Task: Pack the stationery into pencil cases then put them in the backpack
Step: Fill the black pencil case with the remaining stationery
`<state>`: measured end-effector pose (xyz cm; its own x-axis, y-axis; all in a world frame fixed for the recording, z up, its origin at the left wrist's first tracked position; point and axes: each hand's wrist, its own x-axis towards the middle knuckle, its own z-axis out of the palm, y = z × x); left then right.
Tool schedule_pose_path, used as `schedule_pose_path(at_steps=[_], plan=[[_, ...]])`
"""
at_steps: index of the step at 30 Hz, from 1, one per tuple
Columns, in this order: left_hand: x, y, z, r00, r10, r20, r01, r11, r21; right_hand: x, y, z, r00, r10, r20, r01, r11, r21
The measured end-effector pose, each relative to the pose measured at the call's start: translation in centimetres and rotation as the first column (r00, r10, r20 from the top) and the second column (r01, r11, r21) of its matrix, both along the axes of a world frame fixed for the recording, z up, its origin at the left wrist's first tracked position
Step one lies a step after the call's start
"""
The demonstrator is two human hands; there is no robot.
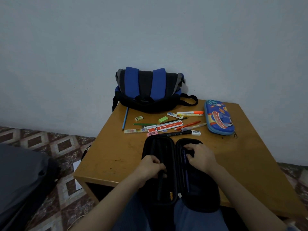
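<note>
A black pencil case (171, 150) lies open like a book at the table's near edge. My left hand (150, 169) grips a dark pen (160, 185) over the case's left half. My right hand (200, 155) has its fingers curled into the right half, on pens lying there. Beyond the case lie loose stationery: an orange ruler (165, 127), a green eraser (163, 119), a blue pencil (125, 118), an orange pen (190, 125) and others. A blue patterned pencil case (218, 117) lies zipped at the right. The blue and black backpack (148, 89) leans on the wall.
The wooden table (113, 154) stands against a pale wall. A patterned tiled floor (55, 147) shows at left, with a dark grey object (21, 177) on it. My legs in blue trousers sit under the near table edge.
</note>
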<state>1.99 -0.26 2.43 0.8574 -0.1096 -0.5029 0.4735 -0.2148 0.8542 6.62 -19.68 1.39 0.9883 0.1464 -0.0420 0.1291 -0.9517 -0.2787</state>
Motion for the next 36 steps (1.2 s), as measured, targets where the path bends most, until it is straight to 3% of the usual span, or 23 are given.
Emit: schedule_pose_path(at_steps=[7, 13, 16, 19, 23, 31, 36], plan=[[0.1, 0.0, 0.1, 0.997, 0.065, -0.032, -0.068, 0.994, -0.087, 0.0, 0.1, 0.0, 1.0, -0.001, 0.003, 0.001, 1.0, 0.008], [3.8, 2.8, 0.3, 0.963, 0.14, 0.229, -0.185, 0.965, 0.188, 0.2, 0.0, 0.1, 1.0, -0.009, -0.005, 0.009, 1.0, 0.002], [6.4, 5.7, 0.3, 0.874, 0.134, 0.468, -0.349, 0.843, 0.409, 0.4, 0.0, 0.2, 1.0, -0.018, -0.004, 0.018, 1.0, -0.001], [8.5, 8.3, -0.1, 0.823, 0.104, 0.558, -0.445, 0.729, 0.521, 0.6, 0.1, 0.2, 1.0, -0.022, 0.017, 0.022, 1.0, -0.003], [10.8, 10.5, -1.1, 0.835, 0.063, 0.547, -0.444, 0.665, 0.6, 0.7, 0.2, 0.1, 0.998, -0.024, 0.052, 0.023, 1.0, 0.016], [12.8, 10.4, -1.8, 0.855, 0.249, 0.455, -0.483, 0.704, 0.521, 0.6, 0.3, 0.1, 0.999, -0.033, 0.043, 0.032, 0.999, 0.025], [13.3, 10.5, -2.1, 0.883, 0.27, 0.383, -0.453, 0.704, 0.548, 0.6, 0.5, 0.2, 0.999, -0.027, 0.035, 0.027, 1.0, 0.004]])
